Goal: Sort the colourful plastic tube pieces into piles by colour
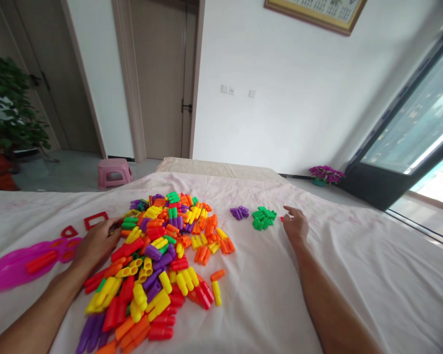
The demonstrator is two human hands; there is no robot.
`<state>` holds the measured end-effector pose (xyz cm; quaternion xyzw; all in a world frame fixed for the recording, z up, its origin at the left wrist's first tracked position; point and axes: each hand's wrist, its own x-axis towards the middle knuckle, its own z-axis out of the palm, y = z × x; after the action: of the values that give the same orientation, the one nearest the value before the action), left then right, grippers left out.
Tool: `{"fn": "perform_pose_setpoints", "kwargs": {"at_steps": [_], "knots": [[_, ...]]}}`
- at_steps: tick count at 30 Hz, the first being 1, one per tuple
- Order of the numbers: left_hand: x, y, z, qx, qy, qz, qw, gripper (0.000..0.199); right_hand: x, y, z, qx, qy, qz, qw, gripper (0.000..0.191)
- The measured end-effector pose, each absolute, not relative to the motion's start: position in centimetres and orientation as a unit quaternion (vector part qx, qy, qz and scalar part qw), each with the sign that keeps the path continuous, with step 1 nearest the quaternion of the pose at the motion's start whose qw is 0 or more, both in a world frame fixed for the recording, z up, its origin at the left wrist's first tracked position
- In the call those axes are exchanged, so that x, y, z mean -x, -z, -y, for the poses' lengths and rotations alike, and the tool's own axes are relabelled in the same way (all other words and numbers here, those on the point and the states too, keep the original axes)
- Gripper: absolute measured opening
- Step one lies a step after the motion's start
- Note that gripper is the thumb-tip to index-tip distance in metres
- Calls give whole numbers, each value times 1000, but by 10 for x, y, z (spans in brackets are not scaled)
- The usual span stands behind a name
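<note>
A large heap of plastic building pieces (158, 265) in red, orange, yellow, green and purple lies in the middle-left of the cloth. My left hand (98, 241) rests against the heap's left edge. Its fingertips are partly hidden among the pieces, so I cannot make out a grip. Out to the right, my right hand (296, 224) is low over the cloth, fingers bent and the index finger reaching left. A small red plastic piece (281, 219) shows at its fingertips. Left of that hand sit a small green group (264, 218) and a smaller purple group (239, 212).
A magenta plastic tray (18, 263) holding a red piece lies at the left, near red plastic frames (96, 220). White patterned cloth (258, 295) covers the table. Beyond stand a pink stool (114, 172), a leafy plant (11, 103) and purple flowers (325, 173).
</note>
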<state>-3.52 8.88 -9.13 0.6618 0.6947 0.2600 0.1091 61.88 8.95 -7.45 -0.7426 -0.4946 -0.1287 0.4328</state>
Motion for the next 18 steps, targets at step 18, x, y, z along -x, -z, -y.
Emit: {"fn": "perform_pose_setpoints", "kwargs": {"at_steps": [18], "knots": [[30,83,-84,-655,-256,-700,123,53,-434,25,-52,561,-301,763,113,26]]}}
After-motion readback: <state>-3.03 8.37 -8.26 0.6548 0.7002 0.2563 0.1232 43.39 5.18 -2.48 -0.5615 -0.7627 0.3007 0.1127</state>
